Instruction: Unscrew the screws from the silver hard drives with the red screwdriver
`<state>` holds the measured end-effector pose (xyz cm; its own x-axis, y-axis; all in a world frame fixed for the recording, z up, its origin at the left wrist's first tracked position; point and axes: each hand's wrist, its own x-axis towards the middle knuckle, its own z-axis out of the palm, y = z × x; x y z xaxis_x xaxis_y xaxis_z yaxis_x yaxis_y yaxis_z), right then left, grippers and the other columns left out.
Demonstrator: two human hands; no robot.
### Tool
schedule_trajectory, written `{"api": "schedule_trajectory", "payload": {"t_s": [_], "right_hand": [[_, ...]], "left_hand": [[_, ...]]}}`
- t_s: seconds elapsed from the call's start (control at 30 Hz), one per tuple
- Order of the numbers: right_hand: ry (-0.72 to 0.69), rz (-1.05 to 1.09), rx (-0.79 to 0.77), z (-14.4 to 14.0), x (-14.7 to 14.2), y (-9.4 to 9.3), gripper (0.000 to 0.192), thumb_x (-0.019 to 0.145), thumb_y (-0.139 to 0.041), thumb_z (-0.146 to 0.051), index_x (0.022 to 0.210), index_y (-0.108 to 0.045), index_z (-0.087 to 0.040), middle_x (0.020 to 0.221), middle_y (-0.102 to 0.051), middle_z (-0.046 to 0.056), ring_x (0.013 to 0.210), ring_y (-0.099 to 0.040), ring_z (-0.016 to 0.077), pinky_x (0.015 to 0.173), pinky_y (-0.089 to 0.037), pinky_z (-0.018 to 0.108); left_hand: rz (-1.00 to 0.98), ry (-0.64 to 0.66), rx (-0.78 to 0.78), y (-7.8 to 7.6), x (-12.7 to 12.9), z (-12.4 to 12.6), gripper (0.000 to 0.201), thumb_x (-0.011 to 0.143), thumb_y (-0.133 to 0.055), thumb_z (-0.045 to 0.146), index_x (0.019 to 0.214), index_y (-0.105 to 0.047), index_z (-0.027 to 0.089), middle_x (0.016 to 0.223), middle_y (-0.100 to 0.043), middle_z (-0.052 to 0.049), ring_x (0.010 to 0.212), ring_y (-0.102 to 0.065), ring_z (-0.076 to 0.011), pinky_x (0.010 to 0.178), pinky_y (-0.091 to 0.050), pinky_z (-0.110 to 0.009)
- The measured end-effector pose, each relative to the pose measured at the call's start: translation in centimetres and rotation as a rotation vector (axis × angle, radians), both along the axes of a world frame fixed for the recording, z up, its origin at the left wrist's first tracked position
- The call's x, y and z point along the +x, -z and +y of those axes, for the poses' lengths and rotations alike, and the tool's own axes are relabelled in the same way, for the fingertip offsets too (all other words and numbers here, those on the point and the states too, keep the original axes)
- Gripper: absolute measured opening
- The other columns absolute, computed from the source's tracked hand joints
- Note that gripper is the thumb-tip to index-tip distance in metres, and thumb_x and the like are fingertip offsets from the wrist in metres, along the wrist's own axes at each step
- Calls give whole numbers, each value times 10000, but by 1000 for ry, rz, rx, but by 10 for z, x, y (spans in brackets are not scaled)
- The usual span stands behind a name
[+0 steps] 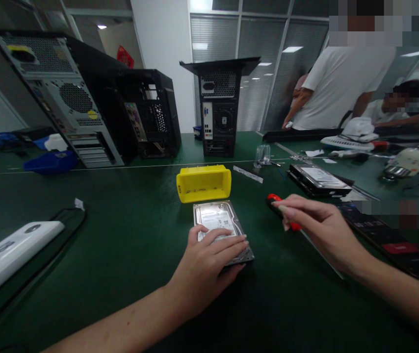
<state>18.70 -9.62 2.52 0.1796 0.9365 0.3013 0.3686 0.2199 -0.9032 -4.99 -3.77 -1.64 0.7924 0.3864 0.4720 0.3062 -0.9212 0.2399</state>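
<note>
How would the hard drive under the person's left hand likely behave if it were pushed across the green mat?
The hard drive looks rigid and metal-cased, so probably heavy for its size. Lying flat, it should slide, not roll or tip. The left hand pressing it and the green mat likely resist slipping.

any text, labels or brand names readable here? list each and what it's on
None can be read.
Hard drive under the left hand: label print too blurred.
Second hard drive further right: white label, too small.
White device at left: dark marks, illegible.
Red sign on the back wall: unreadable.
Screwdriver held by the right hand: no text visible.
</note>
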Motion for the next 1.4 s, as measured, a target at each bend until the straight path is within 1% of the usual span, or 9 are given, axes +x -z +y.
{"api": "schedule_trajectory", "payload": {"t_s": [0.1, 0.27, 0.4, 0.53, 0.57, 0.63, 0.77, 0.97, 1.4], "right_hand": [[116, -371, -81, 9, 23, -6, 431, 845, -509, -507, 1149, -632, -228, 943, -598, 58, 743, -565, 151, 612, -484, 282], [180, -692, -275, 25, 56, 24, 709, 782, -516, -603, 1331, -467, -157, 1159, -537, 151, 917, -591, 266, 811, -488, 453], [118, -626, -268, 34, 56, 27, 645, 758, -602, -507, 1264, -526, -114, 1100, -598, 165, 960, -596, 292, 839, -484, 473], [34, -408, -187, 29, 32, -13, 564, 865, -462, -484, 1324, -425, -158, 1086, -622, 114, 780, -659, 179, 707, -552, 348], [12, -185, -98, 26, 23, -25, 514, 851, -517, -453, 1261, -477, -146, 1087, -623, 121, 796, -666, 184, 753, -548, 350], [11, -85, 22, 16, 6, -46, 415, 858, -522, -447, 1183, -497, -191, 1060, -626, 72, 808, -666, 142, 823, -534, 297], [-46, 73, 249, -2, -21, -67, 262, 829, -602, -363, 1054, -548, -240, 951, -616, 15, 794, -673, 145, 664, -562, 246], [-54, -18, 349, -10, -32, -66, 145, 859, -560, -314, 978, -510, -248, 830, -609, -5, 772, -669, 139, 555, -531, 217], [-71, 38, 292, -4, -23, -48, 222, 876, -547, -289, 1072, -467, -222, 953, -598, 15, 806, -662, 114, 562, -520, 186]], "left_hand": [[14, -8, -6, 0, -1, 0, 322, 914, -511, 302, 1235, -542, 296, 1236, -634, -11, 1129, -543, -249, 928, -247, -464], [20, -16, 23, -2, -1, -1, 304, 913, -518, 320, 1211, -568, 287, 1213, -649, -20, 1116, -553, -254, 922, -280, -469], [33, -21, 30, -4, -2, -1, 310, 913, -520, 352, 1210, -571, 279, 1216, -647, -14, 1111, -553, -255, 908, -290, -472], [26, -3, 6, -3, -2, 0, 311, 921, -506, 355, 1218, -564, 283, 1227, -640, -14, 1117, -546, -256, 917, -275, -481], [24, 2, -2, -3, -3, 0, 308, 923, -505, 351, 1218, -564, 285, 1229, -639, -12, 1118, -545, -256, 918, -271, -483], [20, 4, -17, -3, -3, -1, 303, 921, -511, 343, 1214, -566, 290, 1228, -639, -8, 1120, -544, -254, 921, -268, -484], [10, -19, -60, -6, 0, -2, 310, 892, -560, 343, 1197, -582, 297, 1218, -645, -13, 1120, -545, -249, 931, -273, -482], [4, -27, -119, -11, 6, -3, 257, 864, -599, 337, 1118, -634, 321, 1188, -658, 4, 1114, -547, -239, 915, -297, -470], [28, -36, -159, -17, 13, -5, 196, 848, -617, 296, 1033, -677, 319, 1131, -682, 22, 1092, -560, -238, 927, -309, -493]]}}
